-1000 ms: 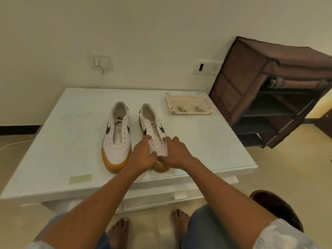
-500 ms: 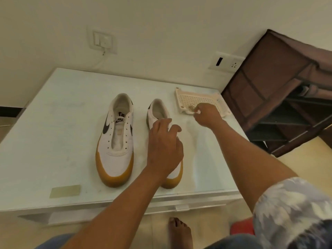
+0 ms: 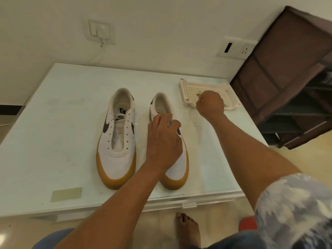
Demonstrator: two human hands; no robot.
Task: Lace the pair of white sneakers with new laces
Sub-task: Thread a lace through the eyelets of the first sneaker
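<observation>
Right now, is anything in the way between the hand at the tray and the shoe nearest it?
Only bare table lies between the right hand at the tray and that sneaker. The left hand, though, lies over the sneaker's middle.

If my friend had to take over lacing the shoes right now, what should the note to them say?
Left hand: rests on the sneaker nearer the tray, fingers loosely bent, steadying it.
Right hand: fingers curled inside the perforated white tray, probably on a lace; what it grips is hidden.
Things: both sneakers sit side by side on the white table, toes toward the person. The other sneaker has empty eyelets.
Done: no lacing shows yet.
Left: bring a lace out of the tray, then thread both sneakers.
</observation>
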